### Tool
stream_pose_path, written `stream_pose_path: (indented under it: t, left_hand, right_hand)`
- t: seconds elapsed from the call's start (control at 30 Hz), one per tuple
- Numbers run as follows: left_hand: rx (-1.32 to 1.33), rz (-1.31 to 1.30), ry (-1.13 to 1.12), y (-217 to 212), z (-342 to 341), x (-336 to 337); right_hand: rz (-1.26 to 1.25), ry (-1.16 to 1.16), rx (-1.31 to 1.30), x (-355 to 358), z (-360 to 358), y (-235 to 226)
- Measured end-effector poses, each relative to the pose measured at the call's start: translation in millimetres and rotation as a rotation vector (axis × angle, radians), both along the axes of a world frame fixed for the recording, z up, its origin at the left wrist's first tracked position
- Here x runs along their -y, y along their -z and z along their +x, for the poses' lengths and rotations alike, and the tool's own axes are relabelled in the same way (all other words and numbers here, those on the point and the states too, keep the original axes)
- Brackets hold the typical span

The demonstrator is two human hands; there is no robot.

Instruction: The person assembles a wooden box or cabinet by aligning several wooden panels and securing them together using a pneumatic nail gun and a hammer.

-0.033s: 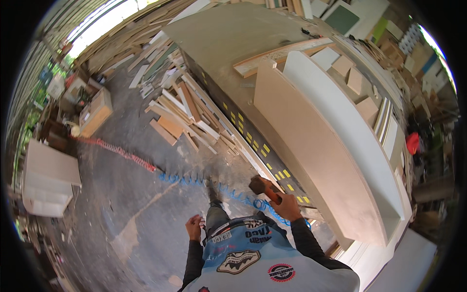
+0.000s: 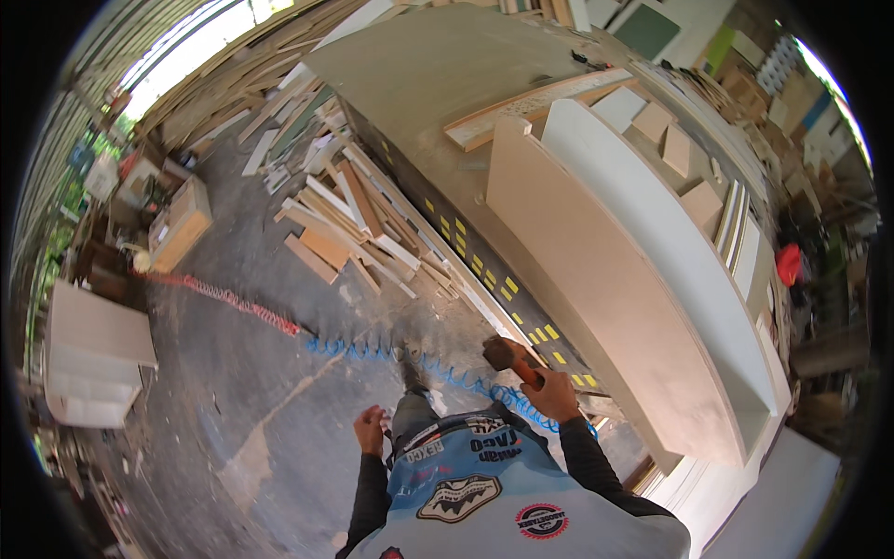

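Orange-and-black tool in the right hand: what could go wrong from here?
The blue coiled hose stretches past the person's leg, so it might snag or trip them. Loose wood strips lie piled on the floor alongside the workbench; stepping on them could upset footing. The right hand alone grips the orange-and-black tool, so a snag might jerk it.

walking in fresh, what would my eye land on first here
Probably the long tan-and-white panel piece, filling much of the right side. Next, a coiled red hose and coiled blue hose, stretching across the floor from the left. Then the orange-handled tool in the person's right hand, below centre.
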State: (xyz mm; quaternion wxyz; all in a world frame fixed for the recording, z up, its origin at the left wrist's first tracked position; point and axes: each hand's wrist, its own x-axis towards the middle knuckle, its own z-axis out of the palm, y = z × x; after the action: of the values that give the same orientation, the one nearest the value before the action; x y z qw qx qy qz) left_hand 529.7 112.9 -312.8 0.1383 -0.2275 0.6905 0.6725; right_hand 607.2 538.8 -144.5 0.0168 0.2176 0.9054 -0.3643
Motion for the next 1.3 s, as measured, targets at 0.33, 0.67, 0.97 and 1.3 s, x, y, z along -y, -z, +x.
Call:
stream_pose_path:
  t: [0.33,0.67,0.97,1.3]
  left_hand:
    - [-0.36,-0.052,0.504,-112,-378,-106]
    - [-0.309,0.267,0.698,-144,-482,-314]
    - [-0.366,0.179,0.968,-157,-557,-446]
    - [-0.596,0.185,1.424,-177,-568,-677]
  right_hand:
    - [0.029,0.672,0.243,82,-9,76]
    - [-0.197,1.023,0.552,139,5,251]
    - [-0.503,1.757,0.514,152,-81,198]
    - [-0.649,1.743,0.563,183,-143,178]
